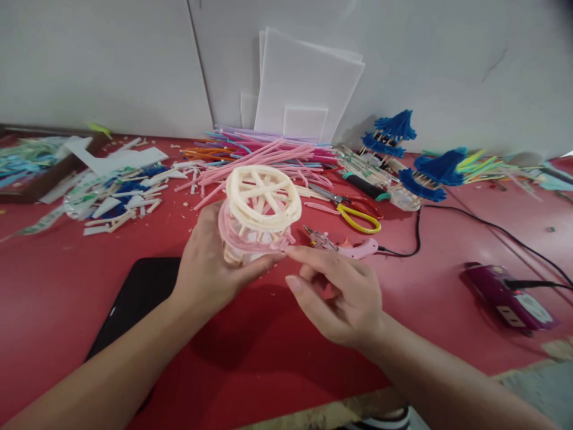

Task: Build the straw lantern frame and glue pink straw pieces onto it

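My left hand [208,269] is wrapped round a small round model made of straws [262,206], with a cream wheel-shaped top and pink straws coiled round its lower part. It holds the model above the red table [268,346]. My right hand [340,292] is just to the right of it, index finger stretched out and touching the pink straw end at the model's lower right edge, other fingers loosely curled. Nothing sits inside the right hand.
A pink glue gun [349,245] lies right of the model, its black cord running to a purple power strip [510,298]. Yellow-handled scissors [358,218], a pile of coloured straws [264,152], blue tasselled models [421,167], white sheets [304,83] and a black tablet [138,292] lie around.
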The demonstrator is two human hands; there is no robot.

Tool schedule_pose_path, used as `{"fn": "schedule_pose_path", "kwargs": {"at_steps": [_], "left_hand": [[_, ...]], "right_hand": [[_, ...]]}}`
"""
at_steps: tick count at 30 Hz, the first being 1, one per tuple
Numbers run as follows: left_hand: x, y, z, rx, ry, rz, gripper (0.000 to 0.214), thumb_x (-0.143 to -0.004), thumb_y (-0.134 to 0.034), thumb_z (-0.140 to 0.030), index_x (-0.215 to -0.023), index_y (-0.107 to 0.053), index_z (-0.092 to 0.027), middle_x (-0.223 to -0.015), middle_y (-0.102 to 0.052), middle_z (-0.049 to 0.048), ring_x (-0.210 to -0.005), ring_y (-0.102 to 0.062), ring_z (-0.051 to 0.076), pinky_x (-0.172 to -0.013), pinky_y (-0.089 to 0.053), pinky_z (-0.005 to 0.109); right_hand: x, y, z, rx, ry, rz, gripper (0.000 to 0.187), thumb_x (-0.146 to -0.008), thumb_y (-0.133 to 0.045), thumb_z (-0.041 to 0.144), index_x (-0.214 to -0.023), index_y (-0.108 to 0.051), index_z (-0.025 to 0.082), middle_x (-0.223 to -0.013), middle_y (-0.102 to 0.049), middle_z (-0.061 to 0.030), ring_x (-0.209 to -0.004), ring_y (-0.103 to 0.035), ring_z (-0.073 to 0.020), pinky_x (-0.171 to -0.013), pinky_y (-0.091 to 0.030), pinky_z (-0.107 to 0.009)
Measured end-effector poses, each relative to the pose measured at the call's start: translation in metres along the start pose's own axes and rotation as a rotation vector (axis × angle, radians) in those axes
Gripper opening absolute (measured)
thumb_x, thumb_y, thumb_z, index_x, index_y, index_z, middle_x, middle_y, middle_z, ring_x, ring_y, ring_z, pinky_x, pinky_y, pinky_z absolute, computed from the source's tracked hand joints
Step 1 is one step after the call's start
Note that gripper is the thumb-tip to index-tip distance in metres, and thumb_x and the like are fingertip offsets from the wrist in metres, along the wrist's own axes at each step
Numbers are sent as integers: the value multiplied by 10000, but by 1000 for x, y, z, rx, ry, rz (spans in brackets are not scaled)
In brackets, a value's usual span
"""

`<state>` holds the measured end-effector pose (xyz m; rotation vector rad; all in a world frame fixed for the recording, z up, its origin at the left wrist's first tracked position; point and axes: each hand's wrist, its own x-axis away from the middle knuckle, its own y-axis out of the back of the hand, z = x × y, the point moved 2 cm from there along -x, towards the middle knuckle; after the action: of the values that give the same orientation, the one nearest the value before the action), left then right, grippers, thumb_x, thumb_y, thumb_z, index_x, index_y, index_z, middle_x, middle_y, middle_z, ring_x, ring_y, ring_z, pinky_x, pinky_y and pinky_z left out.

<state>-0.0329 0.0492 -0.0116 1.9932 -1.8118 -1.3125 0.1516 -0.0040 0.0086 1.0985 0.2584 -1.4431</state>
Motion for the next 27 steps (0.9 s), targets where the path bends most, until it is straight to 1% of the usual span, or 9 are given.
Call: {"fn": "schedule_pose_path", "kwargs": {"at_steps": [3, 6, 10, 13, 15, 17, 21, 24, 27], "left_hand": [[0, 0, 0, -18, -10, -12, 764, -625, -762, -611, -1210, -452, -229, -1101, -645, 101, -1003, -658, 338, -813, -558, 484], [0, 0, -1, -19, -7, 5, 777, -623, -772, -598, -1215, -446, -213, -1111, -644, 101, -1012, -659, 328, -836, -552, 473], [1, -1, -3, -30, -21, 10, 741, -634, -782, -536, -1209, -453, -203, -1127, -641, 111, -1024, -657, 323, -866, -543, 465], [1, -2, -4, -76, -43, -17, 732, -633, -785, -525, -1206, -459, -206, -1125, -642, 108, -1029, -655, 320, -885, -535, 460], [1, -2, -3, -111, -48, -39, 741, -633, -790, -524, -1213, -462, -201, -1123, -643, 111, -1026, -652, 319, -887, -534, 452], [1, -2, -2, -138, -48, -63, 744, -635, -792, -523, -1214, -470, -184, -1128, -640, 125, -1032, -645, 325, -890, -532, 451], [1, -2, -1, -155, -97, -98, 755, -645, -796, -501, -1240, -463, -176, -1137, -639, 135, -1047, -639, 322, -914, -521, 447], [0, -1, -3, -164, -139, -142, 738, -650, -797, -474, -1251, -462, -207, -1142, -640, 114, -1054, -636, 308, -937, -510, 437], [-1, -1, -5, -162, -141, -170, 738, -635, -797, -503, -1233, -477, -211, -1129, -640, 104, -1040, -634, 303, -935, -505, 440]], "right_hand": [[-2, 2, 4, 82, 117, -10, 255, -830, -597, 135, -1079, -650, 124, -828, -672, -72, -725, -632, -146, -634, -567, -261], [0, 2, 4, 160, 165, 6, 272, -814, -612, 163, -1072, -664, 97, -1068, -671, -166, -900, -658, -198, -662, -583, -286], [5, -1, 2, 194, 170, 52, 363, -800, -651, 181, -1147, -641, 75, -1255, -614, -218, -993, -667, -233, -658, -597, -278], [8, -4, 4, 193, 166, 70, 419, -810, -644, 171, -1212, -605, 61, -1305, -595, -233, -1132, -637, -272, -806, -607, -316], [10, -7, 6, 155, 140, 87, 436, -826, -621, 152, -1249, -576, 57, -1337, -578, -234, -1199, -607, -273, -915, -582, -334], [11, -9, 8, 85, 87, 108, 441, -841, -601, 133, -1272, -554, 52, -1366, -554, -242, -1206, -608, -263, -945, -571, -329], [13, -13, 10, -31, -21, 130, 444, -866, -575, 140, -1299, -527, 54, -1374, -541, -254, -1085, -678, -241, -898, -593, -339], [14, -16, 10, -59, -74, 127, 465, -871, -566, 148, -1328, -504, 92, -1351, -576, -209, -1017, -692, -226, -852, -609, -352], [15, -18, 11, -75, -102, 136, 480, -874, -555, 150, -1348, -482, 116, -1322, -598, -173, -948, -686, -205, -857, -606, -369]]}}
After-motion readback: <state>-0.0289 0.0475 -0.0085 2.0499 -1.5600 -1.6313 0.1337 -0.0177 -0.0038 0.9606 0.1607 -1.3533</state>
